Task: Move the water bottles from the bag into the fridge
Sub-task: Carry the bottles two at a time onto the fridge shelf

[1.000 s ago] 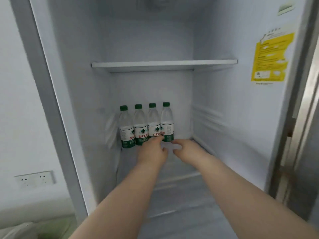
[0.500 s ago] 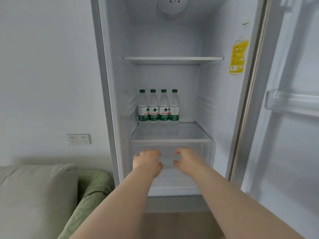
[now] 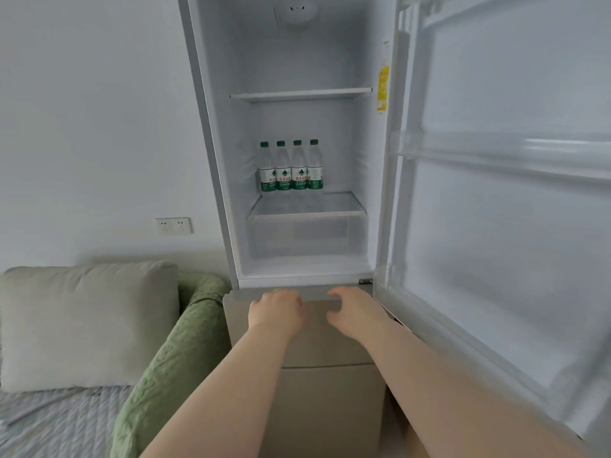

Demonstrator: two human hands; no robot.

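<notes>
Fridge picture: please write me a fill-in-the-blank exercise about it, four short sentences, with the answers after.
1. The fridge holds ____ water bottles in a row.
2. The bottle caps are ____ in colour.
3. The fridge door stands ____.
4. The left hand and the right hand hold ____.
Missing words: four; green; open; nothing.

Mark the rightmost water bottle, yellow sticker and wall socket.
rightmost water bottle (image 3: 315, 166): head view, clear body above label.
yellow sticker (image 3: 383, 84): head view, its middle.
wall socket (image 3: 173, 225): head view, plate centre.
</notes>
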